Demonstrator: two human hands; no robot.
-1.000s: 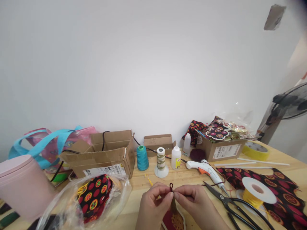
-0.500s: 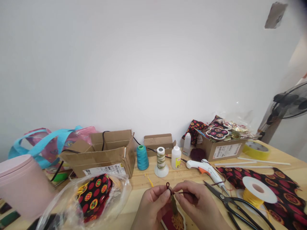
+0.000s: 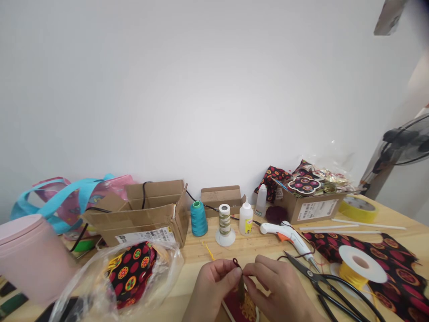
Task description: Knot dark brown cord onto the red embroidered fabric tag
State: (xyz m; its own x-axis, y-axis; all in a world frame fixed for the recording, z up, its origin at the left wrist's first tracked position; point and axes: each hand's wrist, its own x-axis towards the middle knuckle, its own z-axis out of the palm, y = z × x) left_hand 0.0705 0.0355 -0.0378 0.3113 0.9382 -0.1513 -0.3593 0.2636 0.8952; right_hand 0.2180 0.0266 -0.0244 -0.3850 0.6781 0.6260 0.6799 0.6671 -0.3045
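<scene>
My left hand pinches the top of an olive-green tassel between thumb and forefinger. A small loop of dark red cord sticks up above those fingertips. Close beside it, my right hand is closed in a pinch on the same cord, its fingertips almost meeting the left thumb. Below both hands lies a dark red piece with a gold pattern and pale edge, partly covered by the tassel and fingers. Black-handled scissors rest open just right of my right hand.
Behind my hands stand a teal thread cone, a striped thread spool and a glue bottle. A glue gun and yellow cord spool lie right. Left are a plastic bag, cardboard box and pink bin.
My right fingers have drawn in closer to the left thumb and curled more. The cord loop looks smaller and tighter. The view has shifted slightly.
</scene>
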